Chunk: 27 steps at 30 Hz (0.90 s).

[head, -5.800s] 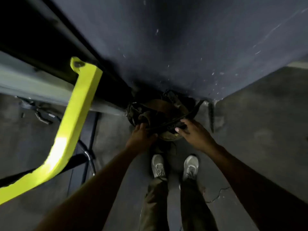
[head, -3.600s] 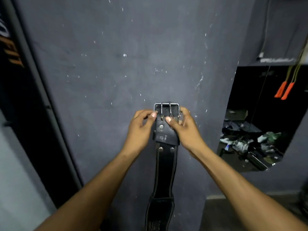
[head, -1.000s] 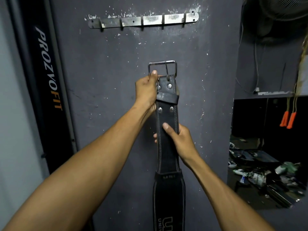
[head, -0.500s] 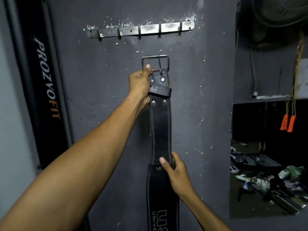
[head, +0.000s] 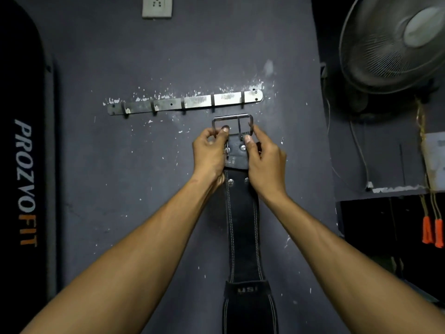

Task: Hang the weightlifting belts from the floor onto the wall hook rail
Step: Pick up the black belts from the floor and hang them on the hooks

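Belt (head: pixel 243 227) hangs vertical against the dark wall (head: pixel 168 56), buckle (head: pixel 232 125) up, just below the right end of the hook rail (head: pixel 185 102), not yet on a hook. Both hands now at the top end: left hand (head: pixel 210 153) pinches the buckle's left side between thumb and curled fingers, right hand (head: pixel 266 160) pinches the right side, thumb on the leather by a rivet. Half a second ago the right hand was low on the strap at the wide section; it has moved up to the buckle. Left hand stays at the buckle as before. Buckle is higher and further right relative to the rail than earlier, close under the two rightmost hooks.

Writing: "USI" stamped on the belt where it widens, also faint on the leather tab under the buckle. Lower lettering cut off by the frame edge.

Outward: black banner (head: pixel 24 179) far left reads "PROZVOFIT", last letters orange. Socket plate (head: pixel 157 6) on the wall above the rail. Fan (head: pixel 395 42) upper right. Two orange handles (head: pixel 433 233) hang at right.
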### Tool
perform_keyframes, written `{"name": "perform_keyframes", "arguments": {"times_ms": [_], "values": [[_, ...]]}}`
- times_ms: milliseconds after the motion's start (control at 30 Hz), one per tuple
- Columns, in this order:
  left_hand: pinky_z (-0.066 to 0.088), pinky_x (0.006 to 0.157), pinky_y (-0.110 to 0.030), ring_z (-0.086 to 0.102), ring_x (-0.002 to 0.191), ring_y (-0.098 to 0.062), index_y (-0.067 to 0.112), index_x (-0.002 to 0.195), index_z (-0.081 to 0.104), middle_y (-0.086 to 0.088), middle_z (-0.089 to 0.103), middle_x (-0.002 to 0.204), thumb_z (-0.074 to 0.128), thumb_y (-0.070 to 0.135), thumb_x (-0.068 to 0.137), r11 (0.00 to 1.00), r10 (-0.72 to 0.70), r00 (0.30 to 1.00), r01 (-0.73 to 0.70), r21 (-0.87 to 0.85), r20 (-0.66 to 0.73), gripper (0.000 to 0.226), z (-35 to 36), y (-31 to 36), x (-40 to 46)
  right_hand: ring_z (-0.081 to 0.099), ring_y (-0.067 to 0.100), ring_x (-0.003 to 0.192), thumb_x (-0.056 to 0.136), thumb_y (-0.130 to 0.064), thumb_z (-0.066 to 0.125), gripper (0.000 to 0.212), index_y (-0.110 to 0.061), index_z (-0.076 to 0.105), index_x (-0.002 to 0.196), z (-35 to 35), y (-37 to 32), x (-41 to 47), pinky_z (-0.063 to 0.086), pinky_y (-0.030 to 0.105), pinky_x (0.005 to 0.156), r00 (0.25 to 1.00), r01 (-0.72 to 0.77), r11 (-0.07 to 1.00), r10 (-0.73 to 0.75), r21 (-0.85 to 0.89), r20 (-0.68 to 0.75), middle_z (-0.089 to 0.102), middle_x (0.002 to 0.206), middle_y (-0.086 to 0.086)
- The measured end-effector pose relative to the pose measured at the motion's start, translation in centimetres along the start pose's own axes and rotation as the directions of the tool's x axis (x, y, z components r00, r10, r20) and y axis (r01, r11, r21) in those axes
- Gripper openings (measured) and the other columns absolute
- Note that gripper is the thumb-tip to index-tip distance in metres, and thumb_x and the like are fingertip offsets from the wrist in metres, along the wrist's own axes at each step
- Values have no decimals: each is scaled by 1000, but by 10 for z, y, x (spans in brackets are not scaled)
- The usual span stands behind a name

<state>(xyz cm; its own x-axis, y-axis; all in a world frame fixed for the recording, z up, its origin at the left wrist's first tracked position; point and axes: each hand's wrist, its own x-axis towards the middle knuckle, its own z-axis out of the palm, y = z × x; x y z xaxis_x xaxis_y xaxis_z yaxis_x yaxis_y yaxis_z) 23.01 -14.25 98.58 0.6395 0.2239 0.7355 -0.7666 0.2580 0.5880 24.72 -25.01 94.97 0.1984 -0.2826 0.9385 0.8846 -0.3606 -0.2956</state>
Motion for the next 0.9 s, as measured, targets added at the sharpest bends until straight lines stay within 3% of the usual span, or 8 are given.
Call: {"name": "perform_keyframes", "arguments": {"times_ms": [67,167,300,367,467,633,800,900], "values": [[60,83,-41,68,89,-25,17,108,53,-16,68,101,67,18,99,994,108,994,-108,31,-20,17,11,1,20,57,-13,59,106,-29,57,41,-23,58,147,6,6,28,40,0,62,1000,0,1000,0,22,-20,61,66,-26],[55,82,-18,66,99,-8,31,125,38,-4,61,113,68,18,97,928,330,944,-327,177,10,43,23,-6,46,40,8,47,105,-26,58,51,-32,46,155,12,17,66,38,17,54,998,26,999,-25,25,-51,44,50,-6],[52,95,-34,61,107,-17,22,138,42,-6,57,123,64,14,97,747,530,843,-516,420,93,47,40,-16,80,47,10,53,103,-21,57,47,-34,56,148,20,34,105,45,27,68,994,95,995,-96,-33,-47,58,59,-5],[42,98,-22,56,113,-21,16,151,41,-11,52,133,60,20,100,636,522,842,-489,596,134,54,47,-18,100,66,19,73,103,-19,55,45,-32,58,146,21,43,123,53,29,83,997,71,995,-73,-63,-19,77,83,1],[26,96,-8,52,125,-27,9,159,32,-17,41,138,57,25,103,557,418,889,-415,720,189,63,54,-21,124,71,27,108,103,-20,54,42,-29,63,143,25,57,143,55,33,96,999,3,993,1,-121,33,78,116,8],[34,112,-22,50,119,-28,5,147,44,-16,36,134,57,24,100,467,375,903,-380,799,210,53,58,-24,132,69,35,106,104,-20,51,38,-21,64,140,22,71,147,54,35,87,995,70,975,-53,-210,86,77,110,16],[30,100,-16,49,132,-26,16,149,38,-12,45,148,55,36,102,592,409,897,-402,698,170,54,46,-59,88,67,15,96,105,-42,52,28,-25,68,119,13,90,107,40,3,69,998,-13,998,17,-62,56,74,100,-10],[44,87,-28,63,110,-27,17,121,48,-6,65,118,51,44,104,744,374,927,-286,604,-21,33,42,-79,63,69,24,93,103,-60,44,46,-19,66,102,12,98,76,49,31,75,991,-105,994,108,-41,74,74,95,-2]]}}
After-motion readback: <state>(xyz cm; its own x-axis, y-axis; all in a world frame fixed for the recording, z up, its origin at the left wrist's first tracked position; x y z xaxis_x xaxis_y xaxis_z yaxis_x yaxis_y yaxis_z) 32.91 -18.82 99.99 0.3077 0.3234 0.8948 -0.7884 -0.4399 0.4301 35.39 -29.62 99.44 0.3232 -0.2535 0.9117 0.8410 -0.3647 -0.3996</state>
